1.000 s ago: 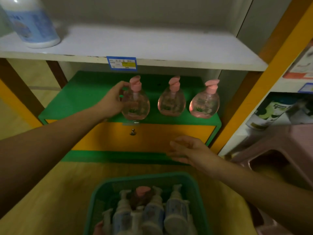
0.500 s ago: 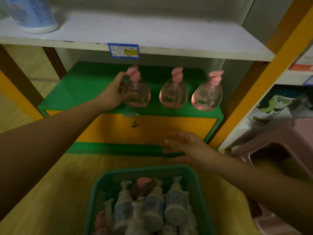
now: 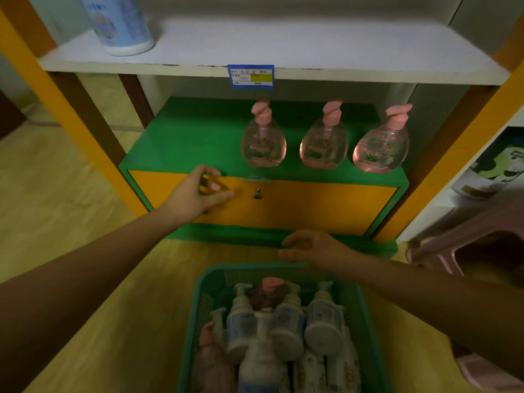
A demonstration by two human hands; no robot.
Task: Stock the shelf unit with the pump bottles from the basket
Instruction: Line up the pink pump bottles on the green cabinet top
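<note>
Three pink pump bottles stand in a row on the green shelf [image 3: 187, 143]: the left one [image 3: 263, 143], the middle one [image 3: 323, 144] and the right one [image 3: 381, 148]. My left hand [image 3: 198, 194] hangs in front of the orange drawer front, below and left of the row, fingers loosely curled and holding nothing. My right hand [image 3: 309, 248] hovers just above the far rim of the green basket [image 3: 198, 302], relaxed and empty. Inside the basket lie several white pump bottles [image 3: 286, 321] and a pink-capped bottle [image 3: 272, 287].
A white upper shelf [image 3: 283, 43] carries a blue-and-white bottle [image 3: 119, 24] at its left and a blue price tag [image 3: 251, 76] on its edge. Orange posts frame the unit. A pink plastic stool [image 3: 467, 245] stands at the right, beside another shelf with products.
My left hand has let go of the left pink bottle and dropped down to the drawer front. My right hand has moved slightly toward the basket.
</note>
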